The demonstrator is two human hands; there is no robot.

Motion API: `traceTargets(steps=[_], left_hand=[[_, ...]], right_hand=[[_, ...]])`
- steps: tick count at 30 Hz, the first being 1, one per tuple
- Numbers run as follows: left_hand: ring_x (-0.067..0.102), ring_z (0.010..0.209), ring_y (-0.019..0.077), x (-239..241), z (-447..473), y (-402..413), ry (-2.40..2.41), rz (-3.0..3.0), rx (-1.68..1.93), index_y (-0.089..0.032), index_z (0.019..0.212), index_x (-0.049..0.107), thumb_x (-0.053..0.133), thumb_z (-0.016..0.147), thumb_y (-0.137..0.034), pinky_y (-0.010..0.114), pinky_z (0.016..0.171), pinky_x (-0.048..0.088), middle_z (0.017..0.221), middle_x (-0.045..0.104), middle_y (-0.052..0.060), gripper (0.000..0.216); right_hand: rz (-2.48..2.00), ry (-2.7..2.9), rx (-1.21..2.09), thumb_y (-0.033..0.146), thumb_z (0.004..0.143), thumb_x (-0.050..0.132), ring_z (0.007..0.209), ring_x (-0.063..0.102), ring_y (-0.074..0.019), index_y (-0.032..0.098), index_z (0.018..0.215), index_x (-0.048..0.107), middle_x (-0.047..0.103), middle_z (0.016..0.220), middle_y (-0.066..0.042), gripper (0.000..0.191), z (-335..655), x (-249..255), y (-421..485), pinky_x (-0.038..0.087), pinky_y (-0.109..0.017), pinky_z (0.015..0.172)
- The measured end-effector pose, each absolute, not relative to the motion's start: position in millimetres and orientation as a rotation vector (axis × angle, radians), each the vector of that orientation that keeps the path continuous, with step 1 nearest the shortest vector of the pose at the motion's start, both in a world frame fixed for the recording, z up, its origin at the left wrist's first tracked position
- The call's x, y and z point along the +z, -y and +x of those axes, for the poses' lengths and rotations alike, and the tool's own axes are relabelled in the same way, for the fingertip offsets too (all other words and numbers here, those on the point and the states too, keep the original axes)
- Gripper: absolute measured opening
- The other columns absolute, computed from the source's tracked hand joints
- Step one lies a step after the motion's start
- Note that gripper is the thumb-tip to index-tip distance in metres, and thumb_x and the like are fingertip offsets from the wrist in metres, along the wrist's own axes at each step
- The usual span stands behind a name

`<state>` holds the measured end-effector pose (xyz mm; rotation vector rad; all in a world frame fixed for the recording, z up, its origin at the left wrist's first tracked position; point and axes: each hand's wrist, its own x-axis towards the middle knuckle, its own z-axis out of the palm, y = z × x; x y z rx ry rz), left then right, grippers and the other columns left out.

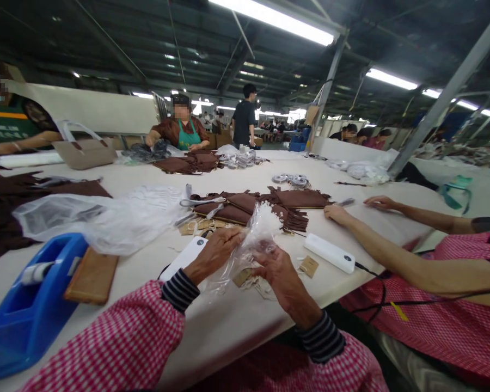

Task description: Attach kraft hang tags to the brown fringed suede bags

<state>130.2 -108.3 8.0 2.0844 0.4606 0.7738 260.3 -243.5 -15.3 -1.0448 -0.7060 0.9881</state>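
Both of my hands grip a small clear plastic bag (256, 235) just above the near edge of the white table (249, 179). My left hand (214, 252) is closed on the bag's left side. On the right side my right hand (278, 271) pinches the bag, and a tan paper tag (242, 276) shows under the plastic. Beyond the bag lies a pile of brown fringed pouches (265, 207). A second tan tag (308, 266) rests on the table to the right of my right hand.
A blue tape dispenser (28, 305) and a brown leather piece (92, 276) sit at left, with crumpled clear bags (106, 218) behind. Two white bar-shaped devices (329, 252) lie by my hands. A co-worker's arms (392, 245) reach in from the right. Other workers sit across the table.
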Motion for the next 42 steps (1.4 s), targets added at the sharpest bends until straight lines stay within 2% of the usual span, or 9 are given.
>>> traceTargets(steps=[6,9,12,16,19,23,31,35,42], left_hand=[[0.050,0.067,0.0170,-11,134,100,-0.438,2.318,0.704,-0.019,0.071,0.058,0.049,0.098,-0.036,0.028,0.065,0.031,0.069,0.056,0.000,0.032],[0.055,0.075,0.0193,-22,139,99,-0.320,2.376,0.602,-0.020,0.078,0.064,0.051,0.097,-0.036,0.029,0.070,0.036,0.078,0.062,0.003,0.028],[0.058,0.083,0.0210,-28,144,97,-0.232,2.411,0.569,-0.021,0.086,0.067,0.051,0.098,-0.037,0.030,0.075,0.039,0.086,0.066,0.004,0.025],[0.058,0.086,0.0216,-25,142,89,-0.226,2.521,0.550,-0.021,0.092,0.065,0.043,0.102,-0.040,0.031,0.077,0.039,0.089,0.065,0.006,0.031],[0.057,0.080,0.0220,-23,135,83,-0.385,2.589,0.451,-0.020,0.094,0.064,0.049,0.097,-0.052,0.031,0.072,0.038,0.086,0.064,0.006,0.035],[0.053,0.067,0.0203,-22,128,83,-0.637,2.556,0.295,-0.020,0.084,0.064,0.071,0.080,-0.054,0.029,0.060,0.029,0.074,0.061,0.004,0.035],[0.048,0.063,0.0155,-26,136,88,-0.505,2.522,0.435,-0.019,0.071,0.058,0.065,0.078,-0.017,0.029,0.058,0.026,0.067,0.055,-0.001,0.010],[0.053,0.079,0.0167,-40,127,91,-0.301,2.688,0.572,-0.019,0.087,0.061,0.048,0.092,-0.010,0.029,0.070,0.037,0.089,0.061,0.004,0.017],[0.051,0.089,0.0225,-37,120,108,0.159,3.210,0.301,-0.021,0.096,0.061,0.049,0.101,-0.019,0.039,0.071,0.033,0.099,0.065,0.007,0.013]], right_hand=[[-1.463,1.254,0.978,0.046,0.091,0.066,0.060,0.059,-0.0135,0.017,0.083,0.078,0.072,0.076,-0.006,0.032,293,-12,290,0.042,-0.021,0.047],[-1.510,1.453,0.445,0.037,0.088,0.072,0.083,0.064,-0.0195,0.023,0.106,0.078,0.075,0.099,-0.006,0.023,310,13,281,0.052,-0.031,0.070],[-1.514,1.803,0.249,0.031,0.075,0.085,0.107,0.060,-0.0249,0.026,0.114,0.075,0.072,0.115,-0.007,0.041,329,27,247,0.047,-0.039,0.094],[-1.641,2.004,0.616,0.031,0.073,0.082,0.074,0.058,-0.0167,0.018,0.080,0.074,0.067,0.076,0.001,0.016,346,13,201,0.044,-0.027,0.069],[-1.655,1.957,0.809,0.032,0.077,0.075,0.057,0.045,-0.0108,0.016,0.062,0.064,0.050,0.057,0.005,0.025,351,-6,183,0.031,-0.023,0.055],[-1.586,1.881,0.884,0.033,0.074,0.076,0.057,0.041,-0.0098,0.015,0.060,0.062,0.048,0.057,0.005,0.027,354,-20,176,0.026,-0.022,0.053],[-1.390,1.805,1.083,0.028,0.074,0.073,0.068,0.048,-0.0130,0.016,0.076,0.063,0.052,0.070,0.004,0.016,359,-27,177,0.037,-0.023,0.062],[-1.401,1.935,0.750,0.014,0.076,0.063,0.070,0.046,-0.0134,0.018,0.077,0.060,0.051,0.073,0.004,0.005,355,-31,187,0.035,-0.023,0.065],[-1.477,2.534,0.062,-0.001,0.084,0.049,0.067,0.046,-0.0135,0.020,0.082,0.061,0.060,0.086,-0.001,0.024,341,-33,210,0.028,-0.027,0.061]])
